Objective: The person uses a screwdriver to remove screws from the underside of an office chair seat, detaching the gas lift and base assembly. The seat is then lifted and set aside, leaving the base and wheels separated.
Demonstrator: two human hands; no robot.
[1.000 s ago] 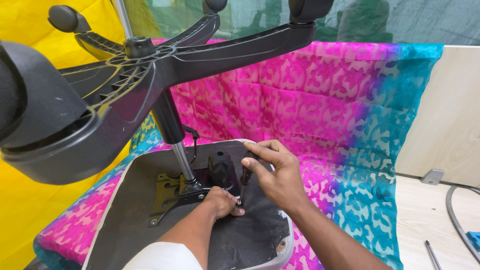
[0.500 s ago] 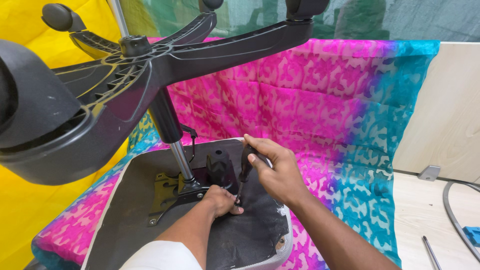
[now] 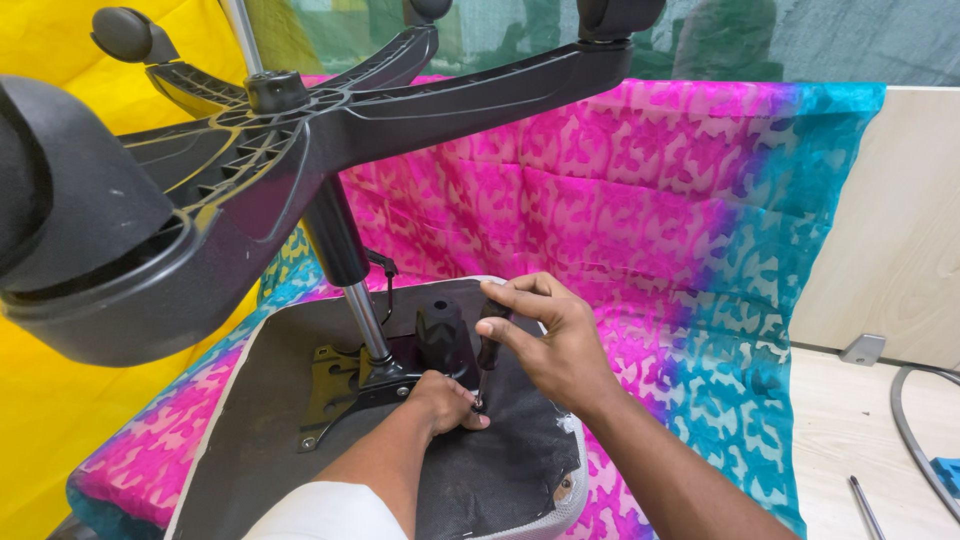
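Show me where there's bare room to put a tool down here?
Bare: the wooden floor right of the cloth, and the seat underside left of the metal plate. Crowded: around the screwdriver, where both hands meet.

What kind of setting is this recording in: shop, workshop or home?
Probably a small furniture workshop or assembly spot: an upturned office chair lies on a bright patterned cloth, the right hand works a screwdriver, and a loose tool lies on the floor.

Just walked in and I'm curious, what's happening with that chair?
A person works on an upturned office chair lying on a pink and blue cloth. The right hand holds a screwdriver upright, tip down on the seat underside. The left hand rests beside the tip, near the black mounting plate.
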